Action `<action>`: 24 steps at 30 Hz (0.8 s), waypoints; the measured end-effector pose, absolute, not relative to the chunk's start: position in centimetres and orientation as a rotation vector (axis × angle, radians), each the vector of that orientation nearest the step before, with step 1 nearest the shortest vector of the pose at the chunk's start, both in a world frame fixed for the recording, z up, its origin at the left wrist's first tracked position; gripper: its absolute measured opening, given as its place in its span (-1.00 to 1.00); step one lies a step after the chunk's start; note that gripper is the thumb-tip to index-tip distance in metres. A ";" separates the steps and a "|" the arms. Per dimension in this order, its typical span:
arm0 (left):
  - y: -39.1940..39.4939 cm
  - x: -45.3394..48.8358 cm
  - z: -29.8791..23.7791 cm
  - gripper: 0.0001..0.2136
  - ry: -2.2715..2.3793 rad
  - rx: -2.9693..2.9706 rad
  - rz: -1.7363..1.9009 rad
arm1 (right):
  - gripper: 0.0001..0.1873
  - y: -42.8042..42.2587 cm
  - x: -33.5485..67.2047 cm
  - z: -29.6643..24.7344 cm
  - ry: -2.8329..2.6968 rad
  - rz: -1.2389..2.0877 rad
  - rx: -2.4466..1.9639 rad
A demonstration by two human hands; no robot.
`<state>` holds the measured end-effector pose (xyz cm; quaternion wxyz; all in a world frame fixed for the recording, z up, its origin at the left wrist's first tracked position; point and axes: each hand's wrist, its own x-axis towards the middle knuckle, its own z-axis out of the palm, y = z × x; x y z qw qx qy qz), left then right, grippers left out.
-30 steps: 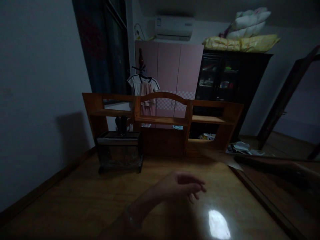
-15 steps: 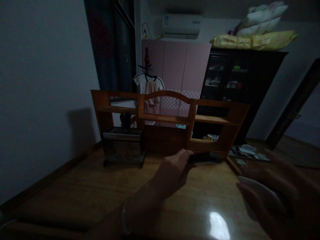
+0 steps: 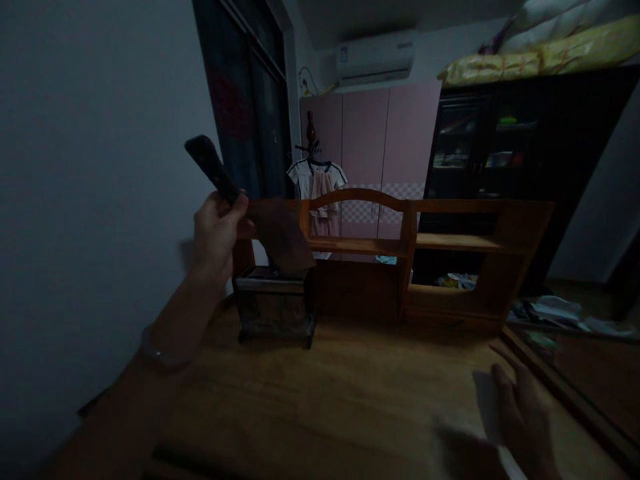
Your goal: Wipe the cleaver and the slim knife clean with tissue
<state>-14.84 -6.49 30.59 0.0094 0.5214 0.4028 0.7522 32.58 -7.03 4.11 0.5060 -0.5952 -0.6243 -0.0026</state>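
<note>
The left hand (image 3: 217, 223), nearer the rack (image 3: 273, 313), has its fingers around a cleaver (image 3: 284, 237), blade slanting down-right towards the rack's top; the right hand (image 3: 523, 413) is blurred, its grip unclear.

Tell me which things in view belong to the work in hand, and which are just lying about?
Seemingly part of the work:
cleaver, gripped by the left hand
dark rack, near the cleaver in the picture
pale object by the right hand, too blurred to name
wooden table

Just about the room:
wooden shelf unit
hanging clothes
pink wardrobe
air conditioner
yellow bags
</note>
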 end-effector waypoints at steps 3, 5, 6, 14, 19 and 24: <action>-4.7 -17.3 30.0 -0.63 1.394 1.541 2.408 | -0.39 -6.9 32.3 2.6 -1.518 0.100 -1.454; -3.8 -18.4 29.4 -0.63 1.415 1.516 2.397 | -0.38 -6.7 32.5 2.0 -1.520 0.180 -1.470; -3.5 -18.8 29.1 -0.63 1.429 1.497 2.391 | -0.37 -6.6 32.7 1.7 -1.517 0.219 -1.485; -0.9 -19.4 28.1 -0.62 1.590 1.593 2.223 | -0.39 -6.1 32.6 0.5 -1.723 0.467 -1.427; -0.2 -19.4 28.3 -0.62 1.659 1.614 2.161 | -0.40 -6.3 32.1 0.4 -1.780 0.486 -1.376; 0.4 -20.1 28.5 -0.60 1.647 1.663 2.058 | -0.40 -5.9 32.4 0.4 -1.794 0.478 -1.401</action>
